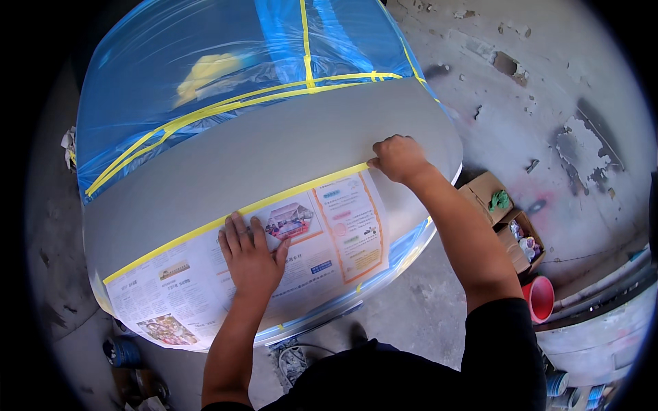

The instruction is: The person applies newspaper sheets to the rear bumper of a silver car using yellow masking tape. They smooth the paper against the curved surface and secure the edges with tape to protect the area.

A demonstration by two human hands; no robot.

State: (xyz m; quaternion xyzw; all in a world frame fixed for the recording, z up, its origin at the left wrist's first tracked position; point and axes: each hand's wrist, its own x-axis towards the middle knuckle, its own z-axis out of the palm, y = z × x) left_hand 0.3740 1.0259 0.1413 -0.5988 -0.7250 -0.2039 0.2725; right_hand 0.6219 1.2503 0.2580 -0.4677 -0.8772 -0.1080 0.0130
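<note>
If the right hand (401, 159) pinching the tape (301, 189) tugs hard, paper (356, 226) under the spread left hand (252, 259) could totally wrinkle.

Print on newspaper (308, 257), 8 o'clock from view centre: Chinese characters, mostly too small to read. From the newspaper's own middle: orange-bordered panel (356, 233) of text at 2 o'clock, blue label (321, 266) at 3, dark headline (179, 288) near 9.

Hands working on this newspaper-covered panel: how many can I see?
2: the left hand lies on the newspaper, reaching up to the yellow tape; the right hand is curled at that tape's right end. No others show.
</note>
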